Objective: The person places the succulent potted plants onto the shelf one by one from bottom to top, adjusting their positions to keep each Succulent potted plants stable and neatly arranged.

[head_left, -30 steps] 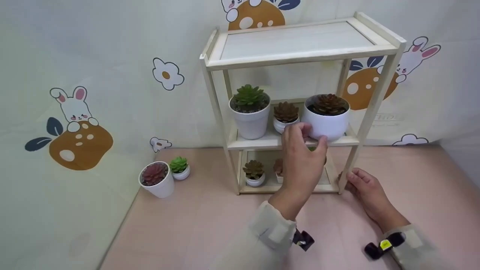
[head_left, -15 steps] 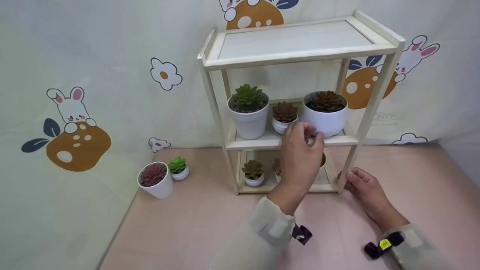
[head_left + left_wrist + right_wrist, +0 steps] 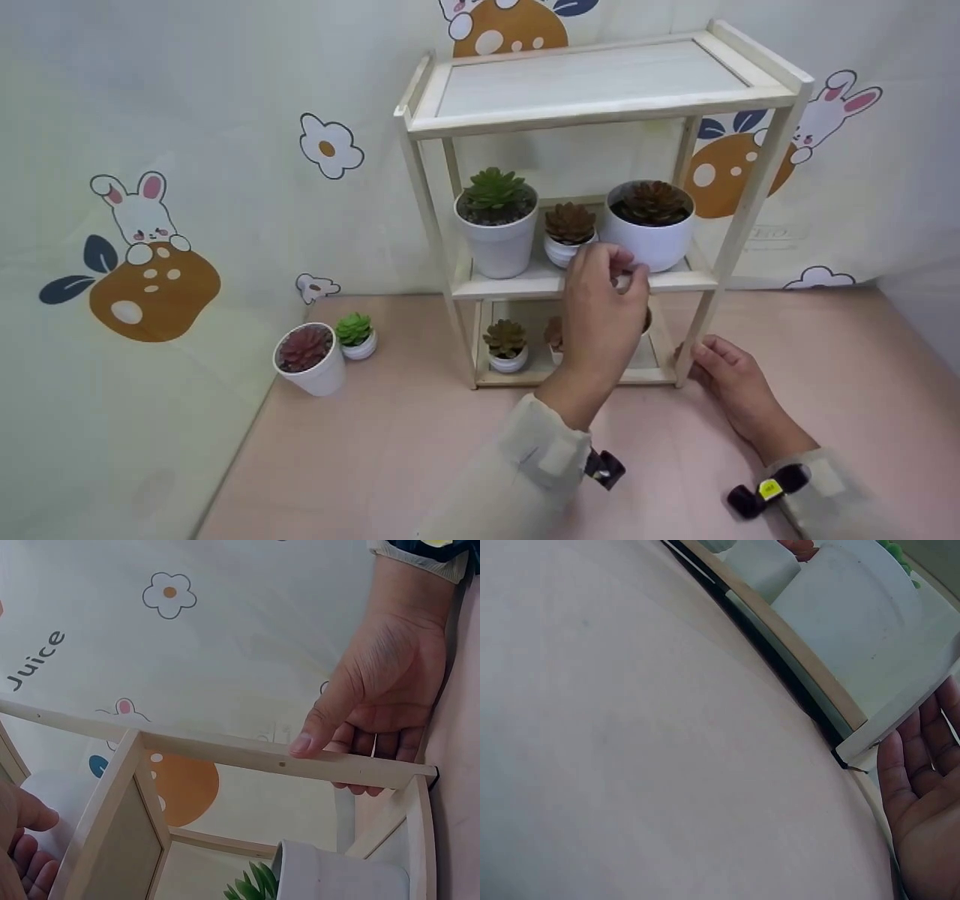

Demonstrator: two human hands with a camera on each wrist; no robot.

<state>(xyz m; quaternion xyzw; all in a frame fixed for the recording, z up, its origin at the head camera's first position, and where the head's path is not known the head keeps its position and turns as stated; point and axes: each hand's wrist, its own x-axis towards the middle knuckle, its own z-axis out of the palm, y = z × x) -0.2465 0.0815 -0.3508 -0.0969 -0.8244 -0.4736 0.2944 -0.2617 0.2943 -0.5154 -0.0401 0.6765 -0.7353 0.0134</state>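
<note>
My left hand [image 3: 600,315] is in front of the middle tier of the light wooden shelf rack [image 3: 517,287], its thumb and forefinger bent with a gap between them. Just behind the fingertips stands a wide white pot with a brown succulent [image 3: 651,244]; whether they touch it cannot be told. Low on the rack's right front leg, my right hand [image 3: 731,367] grips the wood, thumb [image 3: 321,724] on one side and fingers behind. A small brown succulent in a ribbed pot [image 3: 570,229] and a green succulent in a tall white pot [image 3: 496,232] share that tier.
Several small potted succulents sit on the bottom tier, such as a brownish one [image 3: 507,345]; my left hand partly hides others. On the pink table [image 3: 390,465], a dark red succulent in a white pot [image 3: 311,360] stands beside a small green one [image 3: 356,335].
The wide white pot has shifted slightly back and left on the middle tier. My left thumb has come away from its front. The right hand stays on the leg.
</note>
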